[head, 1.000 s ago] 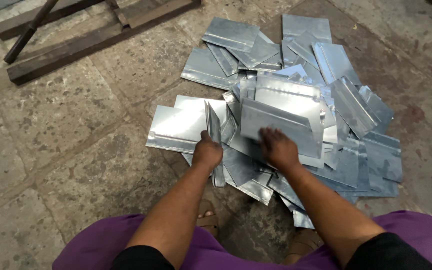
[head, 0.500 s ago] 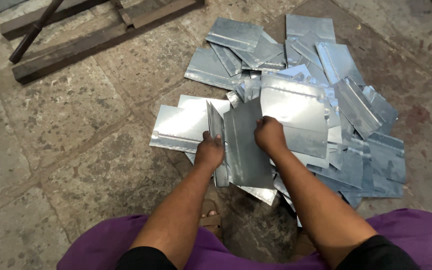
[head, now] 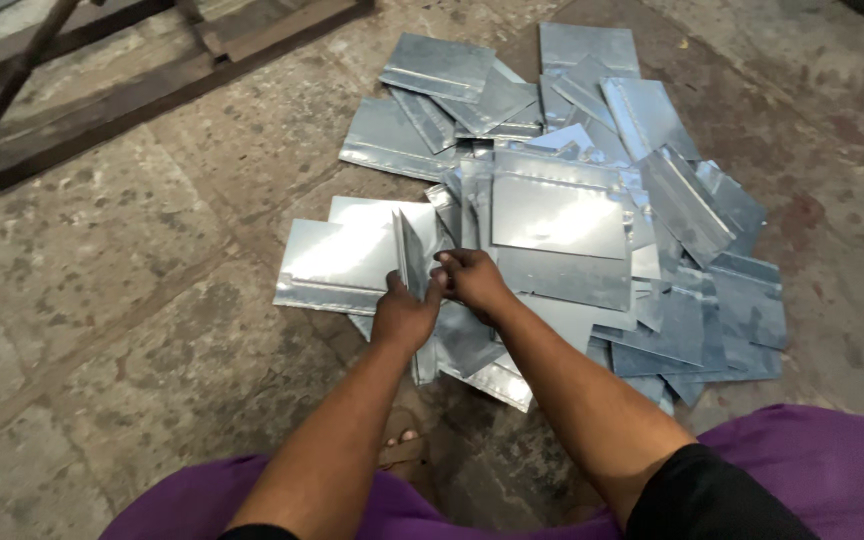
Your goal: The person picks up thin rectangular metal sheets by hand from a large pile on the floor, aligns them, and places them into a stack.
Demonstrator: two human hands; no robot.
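I see a worn, stained grey stone floor (head: 122, 300), with dark wooden beams (head: 167, 85) lying along its far left edge. A loose heap of shiny grey folded sheet-metal pieces (head: 592, 150) spreads over the middle and right of the floor. My left hand (head: 404, 318) is closed around a thin upright metal sheet (head: 410, 255) standing on edge at the heap's near left side. My right hand (head: 472, 282) pinches the same sheet, just beside the left. A flat rectangular metal panel (head: 562, 215) lies right behind them. Purple cloth (head: 812, 460) covers my knees.
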